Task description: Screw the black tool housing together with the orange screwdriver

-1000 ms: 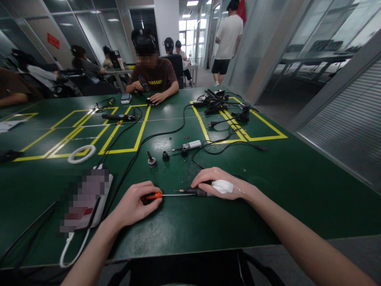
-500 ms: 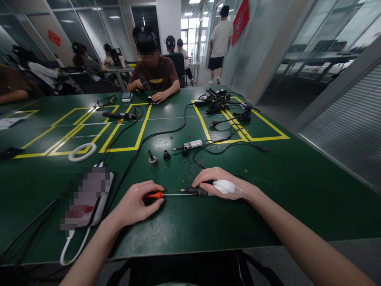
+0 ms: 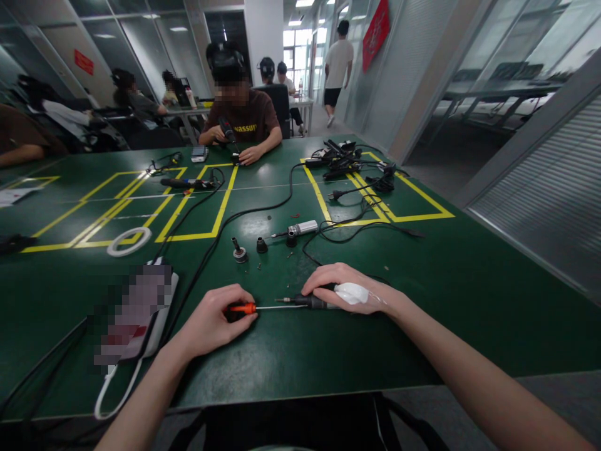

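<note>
My left hand (image 3: 220,319) is closed around the orange handle of a screwdriver (image 3: 243,308), low over the green table. Its thin metal shaft points right, and the far end meets or passes beside a black pen-shaped tool (image 3: 313,302). That tool has a narrow metal tip pointing left. My right hand (image 3: 342,285), with a white patch on its back, is closed over the tool's rear part, which the fingers hide. Beyond the hands lie a silver cylindrical part with a thin rod (image 3: 306,228), a knob-like piece (image 3: 240,253), a black cone-shaped piece (image 3: 261,245) and several small screws (image 3: 259,266).
A phone (image 3: 136,313) with a white cable lies at left, near a white tape ring (image 3: 129,241). Black cables (image 3: 225,227) cross the table (image 3: 469,300); more are heaped (image 3: 345,160) at the back right. Opposite, a co-worker (image 3: 244,116) holds a power tool (image 3: 228,129).
My hands and both tools stay essentially in place. The view shifts slightly. A person walking in the background is farther away, and the co-worker's power tool has moved slightly.
</note>
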Demonstrator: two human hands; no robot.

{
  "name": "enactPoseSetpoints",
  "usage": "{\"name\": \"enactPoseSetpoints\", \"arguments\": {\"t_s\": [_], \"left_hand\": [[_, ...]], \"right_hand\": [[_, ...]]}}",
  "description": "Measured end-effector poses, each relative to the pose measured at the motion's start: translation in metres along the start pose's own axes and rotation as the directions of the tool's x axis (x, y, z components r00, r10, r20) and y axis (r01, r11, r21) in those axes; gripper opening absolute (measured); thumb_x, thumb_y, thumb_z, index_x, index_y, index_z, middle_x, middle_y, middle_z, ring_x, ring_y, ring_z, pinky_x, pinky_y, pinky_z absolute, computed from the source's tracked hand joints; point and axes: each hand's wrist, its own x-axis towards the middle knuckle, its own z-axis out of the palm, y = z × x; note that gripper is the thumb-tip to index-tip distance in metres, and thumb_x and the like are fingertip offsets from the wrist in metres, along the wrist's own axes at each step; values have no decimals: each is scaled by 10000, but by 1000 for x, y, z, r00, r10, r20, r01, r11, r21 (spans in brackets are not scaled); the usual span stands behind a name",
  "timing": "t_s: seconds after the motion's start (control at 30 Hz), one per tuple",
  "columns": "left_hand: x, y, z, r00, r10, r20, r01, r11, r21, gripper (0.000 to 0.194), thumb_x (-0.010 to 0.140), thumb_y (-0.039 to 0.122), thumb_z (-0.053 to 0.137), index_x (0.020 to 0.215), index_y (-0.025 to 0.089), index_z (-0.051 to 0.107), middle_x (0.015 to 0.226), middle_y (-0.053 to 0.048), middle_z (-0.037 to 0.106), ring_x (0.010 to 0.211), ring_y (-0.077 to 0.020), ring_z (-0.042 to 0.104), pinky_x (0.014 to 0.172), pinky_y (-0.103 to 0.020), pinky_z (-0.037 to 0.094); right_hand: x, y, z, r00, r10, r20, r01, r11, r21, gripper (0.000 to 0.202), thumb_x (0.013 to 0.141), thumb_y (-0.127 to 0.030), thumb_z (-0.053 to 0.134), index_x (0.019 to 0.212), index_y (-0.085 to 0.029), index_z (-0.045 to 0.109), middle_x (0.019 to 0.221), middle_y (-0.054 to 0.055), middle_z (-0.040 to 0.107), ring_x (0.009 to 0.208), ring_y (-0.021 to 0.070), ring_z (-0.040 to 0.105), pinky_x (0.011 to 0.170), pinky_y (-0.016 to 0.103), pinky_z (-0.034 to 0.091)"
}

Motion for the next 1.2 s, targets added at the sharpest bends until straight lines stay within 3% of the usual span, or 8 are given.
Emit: {"name": "enactPoseSetpoints", "arguments": {"t_s": [0.67,0.83,1.03,1.2], "left_hand": [[0,-3,0,1000,-10,17,9,999,50,234,961,314,622,986,192,820,818,-54,763,738,-166,713,686,-235,521],[-1,-3,2,999,-34,22,34,999,25,246,902,320,677,1094,204,778,834,-32,772,725,-164,709,693,-235,535],[-2,-2,4,996,-90,12,91,995,-49,47,854,239,653,865,196,669,726,26,688,623,-121,627,617,-207,500],[-1,0,2,995,-95,14,96,994,-54,101,872,252,648,791,193,662,721,6,694,652,-133,634,604,-210,492]], "right_hand": [[0,0,-1,1000,5,11,-5,1000,7,255,1000,-210,552,1046,-162,799,1056,103,813,968,206,753,908,315,553],[0,2,0,1000,-13,2,13,1000,3,261,1009,-224,544,1050,-168,796,1049,106,812,960,201,753,907,312,557],[0,4,1,1000,-17,-4,17,1000,-3,259,1009,-226,547,1046,-171,797,1052,98,815,966,199,755,909,307,553],[0,0,0,1000,-22,-11,22,1000,1,245,1003,-198,553,1030,-162,794,1042,100,815,947,197,758,892,297,549]]}}
